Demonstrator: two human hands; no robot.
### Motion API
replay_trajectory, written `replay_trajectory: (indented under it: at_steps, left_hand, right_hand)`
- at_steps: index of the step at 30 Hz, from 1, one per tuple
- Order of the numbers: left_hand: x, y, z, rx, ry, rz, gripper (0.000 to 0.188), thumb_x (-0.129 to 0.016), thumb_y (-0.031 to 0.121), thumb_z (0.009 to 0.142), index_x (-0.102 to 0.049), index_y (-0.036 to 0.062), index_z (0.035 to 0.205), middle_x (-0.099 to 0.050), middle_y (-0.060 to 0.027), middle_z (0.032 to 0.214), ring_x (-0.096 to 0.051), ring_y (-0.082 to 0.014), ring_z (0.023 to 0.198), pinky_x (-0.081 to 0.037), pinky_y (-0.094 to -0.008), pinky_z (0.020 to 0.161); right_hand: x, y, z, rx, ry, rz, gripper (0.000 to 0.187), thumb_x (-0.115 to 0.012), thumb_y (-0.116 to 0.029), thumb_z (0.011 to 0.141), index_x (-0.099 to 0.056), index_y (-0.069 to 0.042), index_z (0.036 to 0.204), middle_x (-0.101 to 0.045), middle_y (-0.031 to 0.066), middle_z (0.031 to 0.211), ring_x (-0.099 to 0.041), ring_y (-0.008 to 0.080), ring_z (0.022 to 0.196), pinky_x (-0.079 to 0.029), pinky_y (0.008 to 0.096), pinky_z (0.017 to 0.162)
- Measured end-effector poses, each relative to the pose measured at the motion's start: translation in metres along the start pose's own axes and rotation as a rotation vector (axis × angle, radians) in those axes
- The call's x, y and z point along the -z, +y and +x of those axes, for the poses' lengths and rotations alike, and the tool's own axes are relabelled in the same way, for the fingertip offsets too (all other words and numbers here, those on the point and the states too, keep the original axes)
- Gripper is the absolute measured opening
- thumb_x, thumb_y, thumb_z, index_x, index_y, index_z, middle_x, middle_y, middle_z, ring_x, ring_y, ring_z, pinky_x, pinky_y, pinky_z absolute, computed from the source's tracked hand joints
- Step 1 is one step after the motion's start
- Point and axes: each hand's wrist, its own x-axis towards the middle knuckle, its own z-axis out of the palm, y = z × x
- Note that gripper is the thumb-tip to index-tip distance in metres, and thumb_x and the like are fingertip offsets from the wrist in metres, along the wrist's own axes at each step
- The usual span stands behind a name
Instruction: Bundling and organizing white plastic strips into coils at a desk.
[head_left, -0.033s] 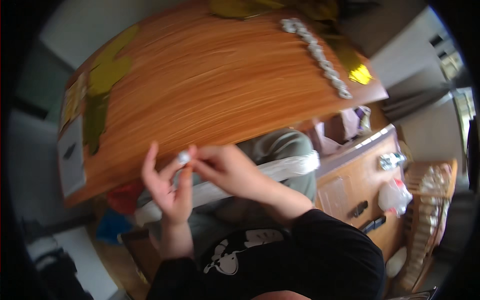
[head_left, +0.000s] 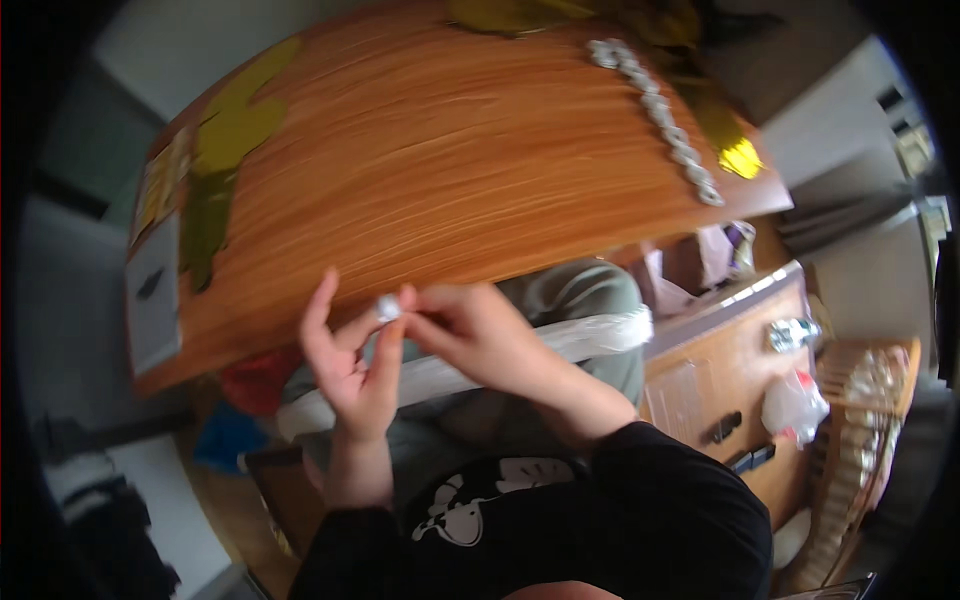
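Just off the near edge of the table, my two hands meet around a small white piece [head_left: 388, 308], too small and blurred to name. My left hand [head_left: 352, 375] pinches it between thumb and forefinger, its other fingers spread upward. From the right, the closed fingertips of my right hand [head_left: 465, 325] press against the same piece. Across my lap, below both hands, lies a long bundle of white strands [head_left: 600, 335], partly hidden by my hands and wrists.
On the wooden table [head_left: 420, 150] a row of white twisted pieces [head_left: 660, 115] lies to the right, beside shiny gold foil [head_left: 740, 158]. Flat gold foil shapes [head_left: 235, 130] lie left. A lower surface [head_left: 690, 395] at right bears a white plastic bag [head_left: 795, 405].
The whole view has shifted slightly, so everything sits a little further right. Both hands keep the same hold on the small white piece.
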Motion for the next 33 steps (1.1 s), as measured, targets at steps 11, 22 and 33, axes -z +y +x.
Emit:
replay_trajectory:
  at_steps: [11, 22, 33]
  left_hand:
    - [0.022, 0.006, 0.011, 0.163, -0.26, -0.574, 0.083, -0.069, -0.007, 0.08, -0.016, 0.0009, 0.144, -0.069, -0.0164, 0.091, -0.068, -0.0219, 0.087, -0.055, -0.0331, 0.084]
    - [0.038, 0.003, 0.018, -0.123, -0.495, 0.065, 0.075, -0.067, -0.013, 0.078, -0.024, -0.004, 0.139, -0.07, -0.0162, 0.093, -0.065, -0.0247, 0.099, -0.05, -0.0376, 0.092]
    - [0.025, 0.003, 0.017, 0.069, -0.491, 0.075, 0.074, -0.073, -0.006, 0.076, -0.037, 0.0049, 0.14, -0.071, -0.008, 0.093, -0.067, -0.0163, 0.096, -0.047, -0.0321, 0.094]
  right_hand:
    - [0.004, -0.011, -0.007, 0.053, -0.069, 0.307, 0.009, -0.06, -0.004, 0.092, -0.062, 0.004, 0.095, -0.066, 0.0061, 0.09, -0.06, 0.0109, 0.083, -0.049, 0.0242, 0.074]
    - [0.013, -0.003, -0.004, 0.019, -0.146, 0.352, 0.02, -0.056, -0.01, 0.095, -0.065, 0.007, 0.1, -0.065, 0.0118, 0.096, -0.06, 0.0165, 0.09, -0.048, 0.0283, 0.08]
    - [0.011, -0.006, -0.003, 0.24, -0.018, -0.148, 0.016, -0.057, -0.011, 0.092, -0.06, 0.001, 0.081, -0.058, 0.0092, 0.08, -0.055, 0.0209, 0.074, -0.043, 0.0311, 0.067]
